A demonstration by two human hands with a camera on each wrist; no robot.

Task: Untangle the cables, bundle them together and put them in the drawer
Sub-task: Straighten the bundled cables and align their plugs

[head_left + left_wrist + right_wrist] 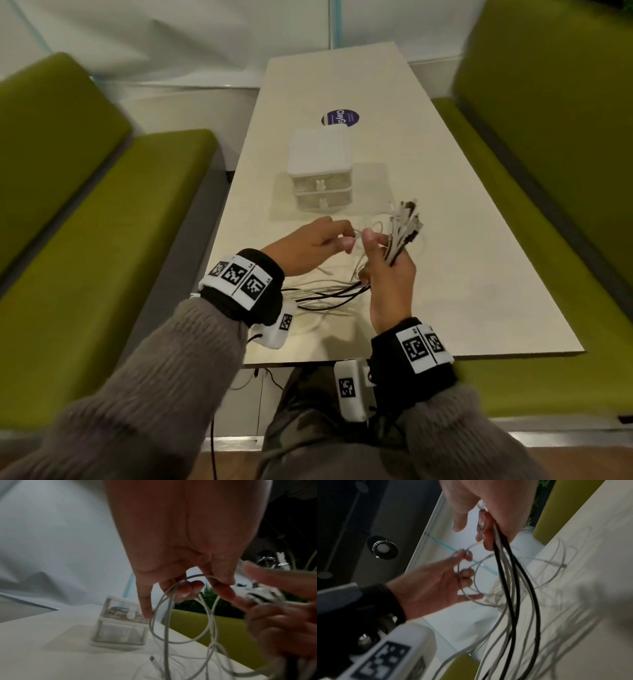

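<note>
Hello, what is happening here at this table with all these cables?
A person is sorting cables. The right hand grips a bundle of white and black cables, plug ends up. The left hand pinches a loop of thin white cable. The small white plastic two-drawer box behind stands closed.

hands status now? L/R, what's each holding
Left hand: closed, fingertips pinching a loop of white cable.
Right hand: closed in a grip round the bundle of cables, black and white, plug ends sticking up.
</note>
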